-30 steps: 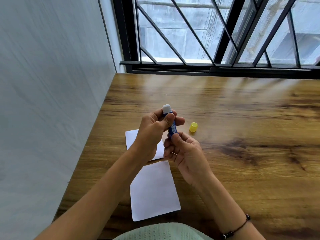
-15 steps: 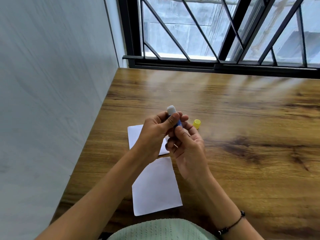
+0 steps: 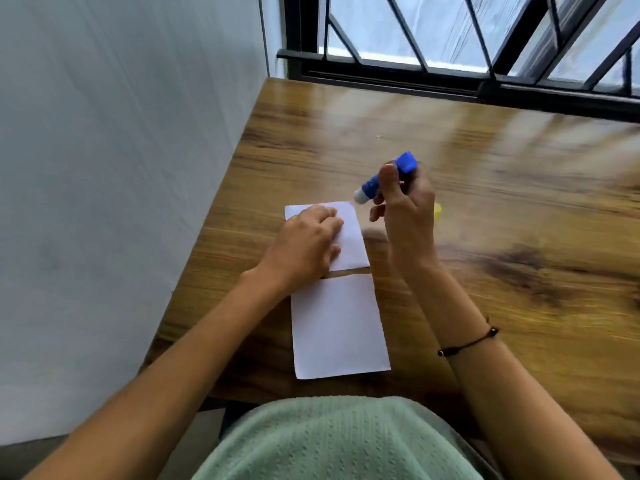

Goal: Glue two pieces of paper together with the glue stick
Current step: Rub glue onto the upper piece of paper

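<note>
Two white paper pieces lie end to end on the wooden table [image 3: 485, 209]. My left hand [image 3: 304, 245] rests flat on the far piece [image 3: 351, 237], fingers straight. The near piece [image 3: 337, 327] lies bare, close to the table's front edge. My right hand [image 3: 405, 216] grips the blue glue stick [image 3: 386, 176] above the table, its white glue end tilted down and left, just off the far piece's top right corner. The yellow cap [image 3: 437, 212] peeks out behind my right hand.
A grey wall [image 3: 121, 168] runs along the table's left edge. A black-framed barred window [image 3: 485, 46] stands at the far edge. The table stretches out to the right of the papers.
My left hand let go of the glue stick and came down onto the far paper. My right hand turned the stick over, glue end now pointing down toward the paper.
</note>
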A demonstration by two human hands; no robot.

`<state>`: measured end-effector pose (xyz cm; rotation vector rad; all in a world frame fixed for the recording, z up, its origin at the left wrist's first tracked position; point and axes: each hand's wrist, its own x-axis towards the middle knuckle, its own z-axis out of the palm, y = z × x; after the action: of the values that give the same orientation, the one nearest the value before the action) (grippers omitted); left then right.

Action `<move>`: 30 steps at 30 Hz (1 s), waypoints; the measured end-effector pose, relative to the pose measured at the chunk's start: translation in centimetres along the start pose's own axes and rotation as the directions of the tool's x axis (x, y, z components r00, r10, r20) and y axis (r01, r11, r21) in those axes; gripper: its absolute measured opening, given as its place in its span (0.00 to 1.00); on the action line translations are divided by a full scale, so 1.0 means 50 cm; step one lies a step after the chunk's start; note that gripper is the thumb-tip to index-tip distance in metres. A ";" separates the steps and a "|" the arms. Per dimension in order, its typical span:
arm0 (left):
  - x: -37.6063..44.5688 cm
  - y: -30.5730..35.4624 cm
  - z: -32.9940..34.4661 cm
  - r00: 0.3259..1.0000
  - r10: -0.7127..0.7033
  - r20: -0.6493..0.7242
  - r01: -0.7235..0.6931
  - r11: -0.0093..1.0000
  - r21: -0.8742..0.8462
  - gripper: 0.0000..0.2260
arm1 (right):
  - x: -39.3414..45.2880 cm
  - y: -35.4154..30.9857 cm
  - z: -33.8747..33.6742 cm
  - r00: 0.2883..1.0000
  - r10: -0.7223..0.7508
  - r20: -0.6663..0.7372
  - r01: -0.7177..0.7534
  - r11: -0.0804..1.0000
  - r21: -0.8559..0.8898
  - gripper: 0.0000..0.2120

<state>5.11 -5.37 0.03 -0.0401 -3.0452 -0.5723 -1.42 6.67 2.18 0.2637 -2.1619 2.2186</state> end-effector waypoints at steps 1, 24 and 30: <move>0.003 -0.001 0.001 1.000 0.013 0.013 -0.014 1.000 0.025 0.20 | 0.008 0.004 0.004 0.998 -0.058 0.028 0.062 0.988 -0.145 0.05; 0.014 -0.005 -0.013 0.957 0.008 0.289 -0.012 1.000 0.011 0.33 | 0.078 0.026 0.012 0.885 -0.138 0.445 0.415 0.667 -0.619 0.13; 0.013 -0.003 -0.014 0.955 0.004 0.296 -0.006 1.000 0.006 0.33 | 0.081 0.030 0.013 0.872 -0.124 0.473 0.429 0.659 -0.618 0.13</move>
<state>4.50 -5.75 0.65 -0.1461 -3.3348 -0.6056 -5.55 5.57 1.28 0.9905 -2.7338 1.0821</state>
